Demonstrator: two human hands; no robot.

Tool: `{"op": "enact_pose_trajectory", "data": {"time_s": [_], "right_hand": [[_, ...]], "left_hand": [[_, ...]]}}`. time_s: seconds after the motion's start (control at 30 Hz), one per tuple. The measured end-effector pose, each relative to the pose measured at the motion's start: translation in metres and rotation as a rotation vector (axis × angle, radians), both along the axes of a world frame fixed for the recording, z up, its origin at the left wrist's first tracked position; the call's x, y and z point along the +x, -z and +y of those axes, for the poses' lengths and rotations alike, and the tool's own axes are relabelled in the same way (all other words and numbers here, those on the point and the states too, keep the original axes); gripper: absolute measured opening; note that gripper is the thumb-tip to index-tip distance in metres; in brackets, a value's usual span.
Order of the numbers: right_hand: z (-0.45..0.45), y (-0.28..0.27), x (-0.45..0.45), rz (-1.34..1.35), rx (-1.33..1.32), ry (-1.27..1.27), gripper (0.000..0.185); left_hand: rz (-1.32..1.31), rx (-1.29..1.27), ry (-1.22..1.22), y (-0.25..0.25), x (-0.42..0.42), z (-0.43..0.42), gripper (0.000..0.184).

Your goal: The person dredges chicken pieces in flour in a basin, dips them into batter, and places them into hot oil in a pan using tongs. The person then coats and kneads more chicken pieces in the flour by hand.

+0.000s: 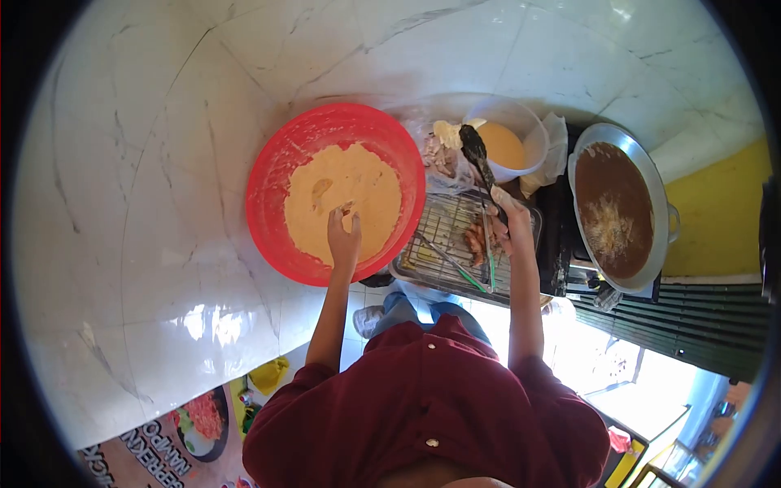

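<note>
My left hand [345, 232] reaches into a red basin [264, 195] of pale orange flour [366, 175]. Its fingers are curled together at the flour's surface, and what they pinch, if anything, is too small to name. A flour-coated piece [320, 192] lies in the flour just beyond them. My right hand [511, 220], dusted with flour, is wrapped round the handle of black tongs [480, 154]. The tips of the tongs are beside a pale, batter-coated piece [447, 134]; whether they grip it I cannot tell. Fried pieces [474, 240] lie on a wire rack [435, 224] below this hand.
A tub of orange batter [500, 146] stands behind the rack, beside a plastic bag of raw meat [438, 159]. At the right, a large pan [659, 211] of brown oil holds a foaming patch [610, 228]. Green-handled tongs [472, 279] rest across the rack.
</note>
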State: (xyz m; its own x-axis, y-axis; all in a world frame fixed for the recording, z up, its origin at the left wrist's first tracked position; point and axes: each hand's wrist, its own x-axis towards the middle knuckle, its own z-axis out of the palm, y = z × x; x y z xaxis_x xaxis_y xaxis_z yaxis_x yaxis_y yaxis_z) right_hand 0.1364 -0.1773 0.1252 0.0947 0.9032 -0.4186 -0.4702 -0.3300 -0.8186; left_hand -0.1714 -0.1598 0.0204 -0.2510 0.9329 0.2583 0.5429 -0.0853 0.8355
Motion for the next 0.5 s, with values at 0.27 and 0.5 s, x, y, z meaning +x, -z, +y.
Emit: {"op": "enact_pose_trajectory", "data": {"time_s": [0.27,0.5], "right_hand": [[0.077,0.015,0.079,-1.372,0.072,0.236,0.037],[0.146,0.05,0.088,-1.788,-0.302,-0.169,0.026]], "left_hand": [[0.047,0.224,0.35,-0.033,0.113,0.071,0.024],[0.314,0.237,0.432,-0.015,0.156,0.108,0.031]]}}
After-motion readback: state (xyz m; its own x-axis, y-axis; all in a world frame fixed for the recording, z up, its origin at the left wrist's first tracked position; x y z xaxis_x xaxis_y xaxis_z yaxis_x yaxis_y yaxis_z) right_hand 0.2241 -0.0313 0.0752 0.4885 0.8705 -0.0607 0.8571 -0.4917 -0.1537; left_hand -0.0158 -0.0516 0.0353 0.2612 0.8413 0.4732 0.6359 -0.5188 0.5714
